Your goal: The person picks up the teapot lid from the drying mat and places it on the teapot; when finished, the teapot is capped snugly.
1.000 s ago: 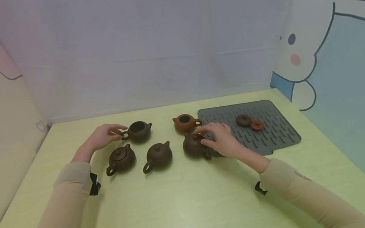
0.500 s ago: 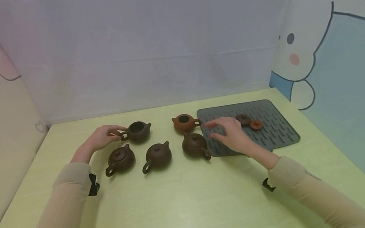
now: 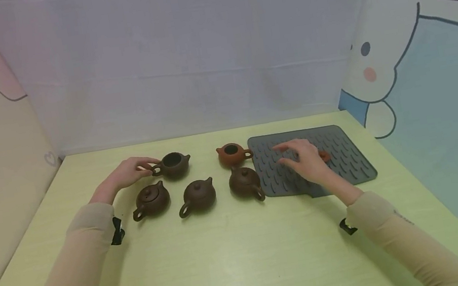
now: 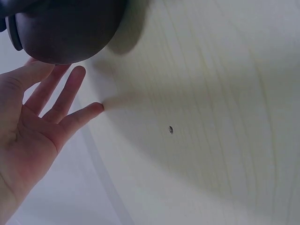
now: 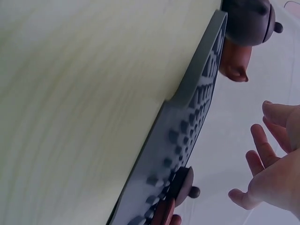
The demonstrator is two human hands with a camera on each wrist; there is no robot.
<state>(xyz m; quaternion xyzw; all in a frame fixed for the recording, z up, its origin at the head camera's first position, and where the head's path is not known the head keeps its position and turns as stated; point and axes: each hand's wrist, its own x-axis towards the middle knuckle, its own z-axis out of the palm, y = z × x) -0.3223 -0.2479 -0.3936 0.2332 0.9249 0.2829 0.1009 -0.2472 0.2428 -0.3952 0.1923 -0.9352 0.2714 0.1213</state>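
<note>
The thumb and index finger of the left hand (image 3: 126,173) pinch the handle of a dark lidless teapot (image 3: 175,166) at the back left. In the left wrist view a dark teapot (image 4: 70,28) hides the fingertips of the left hand (image 4: 37,129). The right hand (image 3: 307,163) hovers over the grey mat (image 3: 353,163), fingers parted and holding nothing. Behind it shows part of a red lid (image 3: 324,156). The right wrist view has the dark lid (image 5: 183,186) and red lid (image 5: 164,211) on the mat, apart from the right hand (image 5: 276,173).
A red lidless teapot (image 3: 231,155) stands just left of the mat. Nearer the front are three dark lidded teapots: left (image 3: 151,200), middle (image 3: 198,196) and right (image 3: 245,182). Fabric walls stand behind and at both sides of the table (image 3: 221,264).
The right hand has left the right-hand dark lidded teapot and moved right over the mat, now covering the dark lid in the head view. The left hand stays at the handle.
</note>
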